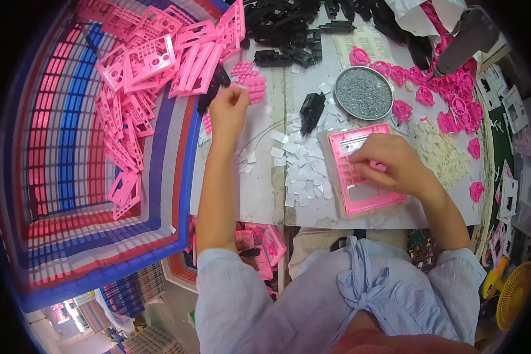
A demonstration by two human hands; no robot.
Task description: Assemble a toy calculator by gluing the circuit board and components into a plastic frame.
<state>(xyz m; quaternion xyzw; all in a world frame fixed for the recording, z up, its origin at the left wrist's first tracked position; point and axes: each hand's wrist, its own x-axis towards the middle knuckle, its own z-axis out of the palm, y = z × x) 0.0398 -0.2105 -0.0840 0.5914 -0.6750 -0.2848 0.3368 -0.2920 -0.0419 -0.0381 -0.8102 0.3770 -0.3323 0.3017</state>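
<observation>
My right hand (389, 162) rests on a pink plastic housing (360, 194) that lies flat on the white table (259, 189), fingers pressed together at its upper middle. My left hand (229, 109) reaches forward to a pink rubber keypad sheet (251, 82) near the crate's edge, fingers closed on its near corner. Small white square pieces (298, 165) are scattered between the two hands. A black part (311, 111) lies just beyond them.
A big red-and-blue slatted crate (71, 177) at left holds several pink housings (153, 59). A round tin of grey screws (363, 93), pink ring parts (448, 100), cream discs (439, 150) and black parts (289, 26) crowd the far table. A yellow fan (513, 295) stands lower right.
</observation>
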